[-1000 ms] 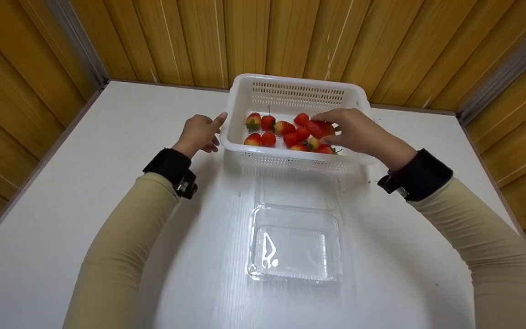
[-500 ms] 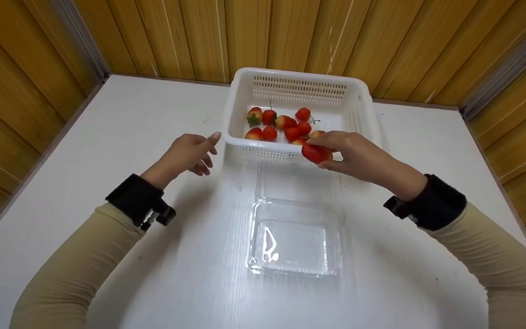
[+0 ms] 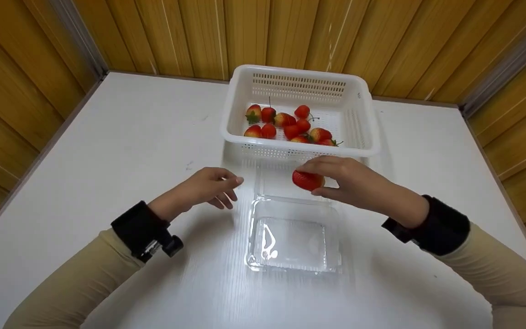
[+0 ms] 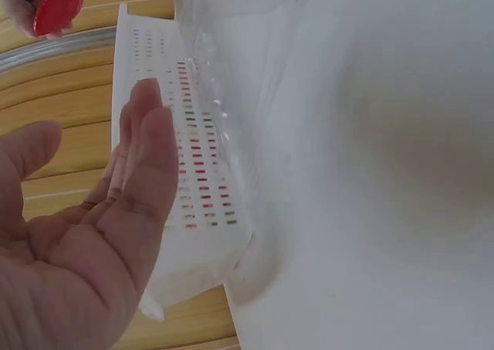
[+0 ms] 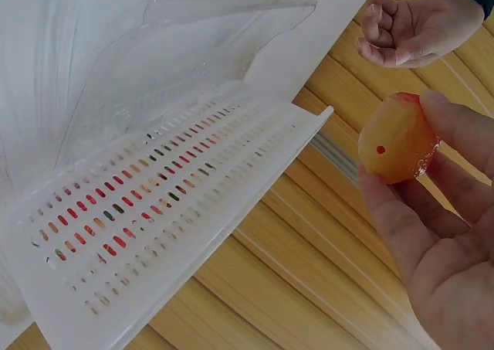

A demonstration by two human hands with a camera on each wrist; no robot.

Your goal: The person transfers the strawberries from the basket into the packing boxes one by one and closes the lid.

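The right hand (image 3: 354,185) holds one strawberry (image 3: 307,180) between thumb and fingertips, a light pinch, prob. because the fruit is soft-looking and small; the wrist view shows the fingers (image 5: 455,145) curled round it with the palm free. The strawberry hangs in the air, just in front of the near wall of the white basket (image 3: 299,151) and above the far part of the clear plastic box (image 3: 294,240), over its opened lid, not yet in the tray. It touches nothing but the fingers.

The box lies open on the white table (image 3: 107,137), near the person and in the middle, w/ the lid folded back toward the basket, so the tray part is free from above. The basket stands at the far side, against the wooden wall (image 3: 290,36), and keeps the other strawberries (image 3: 290,128) in a loose group on its floor, more to the left and centre.

The left hand (image 3: 203,187) holds nothing. It hovers low over the table just left of the box, fingers relaxed and slightly bent, tips pointing right toward the box edge; I cannot tell if it touches the table. In its wrist view the fingers (image 4: 147,157) look almost straight, close together.

Both forearms come in from the near corners, in beige sleeves w/ black wrist bands. The right wrist is bent a little down, palm turned to the left.
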